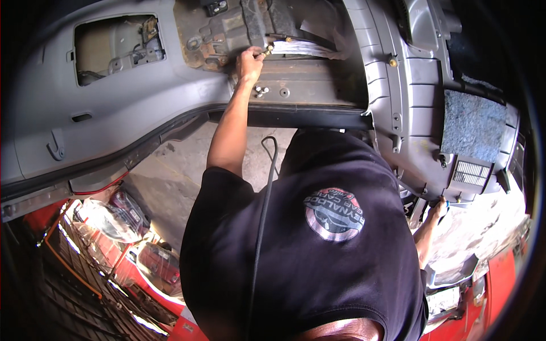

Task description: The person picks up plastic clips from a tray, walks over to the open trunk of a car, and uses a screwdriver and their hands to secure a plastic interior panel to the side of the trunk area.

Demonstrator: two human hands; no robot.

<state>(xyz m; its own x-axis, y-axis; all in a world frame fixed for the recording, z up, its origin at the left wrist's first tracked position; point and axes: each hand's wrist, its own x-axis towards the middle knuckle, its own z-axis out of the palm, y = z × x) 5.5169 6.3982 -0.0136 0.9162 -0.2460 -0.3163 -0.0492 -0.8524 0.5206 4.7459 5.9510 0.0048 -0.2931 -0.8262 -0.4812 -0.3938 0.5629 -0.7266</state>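
Note:
My left arm reaches far out over the metal floor of a vehicle (313, 79). There my left hand (248, 65) is closed, its fingertips pinching a small brass-coloured fastener (267, 51). Close by lies a strip of crumpled white material (301, 48). On the right, my right hand (438, 209) is closed at the edge of a long grey plastic trim panel (418, 96). A bit of blue shows by those fingers; what it is I cannot make out. The panel's ribbed back carries several clips and a blue-grey felt pad (474, 126).
A grey side trim (40, 125) with a rectangular opening lines the left. A dark sill strip (284, 117) runs along the near edge of the metal floor. Red light units in clear wrapping (162, 264) lie at lower left. A dark cord (264, 210) hangs before my black shirt.

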